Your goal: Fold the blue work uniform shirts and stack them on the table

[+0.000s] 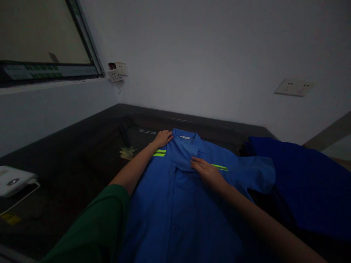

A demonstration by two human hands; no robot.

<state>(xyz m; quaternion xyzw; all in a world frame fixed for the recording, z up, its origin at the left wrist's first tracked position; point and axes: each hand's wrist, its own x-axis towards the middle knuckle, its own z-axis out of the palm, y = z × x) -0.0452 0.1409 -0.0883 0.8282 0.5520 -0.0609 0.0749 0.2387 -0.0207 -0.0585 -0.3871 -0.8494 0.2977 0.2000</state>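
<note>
A blue short-sleeved shirt [189, 204] with buttons and yellow-green stripes lies front up on the dark table [90, 146]. At its collar a white label shows. My left hand [162, 138] rests on the shirt's left shoulder beside the collar, its fingers closed together on the cloth. On the right collar flap is my right hand [205, 171], its fingers bent and pressed together at the fabric's edge. The shirt's right sleeve spreads out to the right, while the left sleeve is hidden near my left arm.
Darker blue folded cloth [309, 182] lies at the right. A white device [16, 180] with a cable sits at the far left. A small pale yellow-green object [127, 152] is left of the shirt. Wall sockets [294, 87] and a window frame are behind.
</note>
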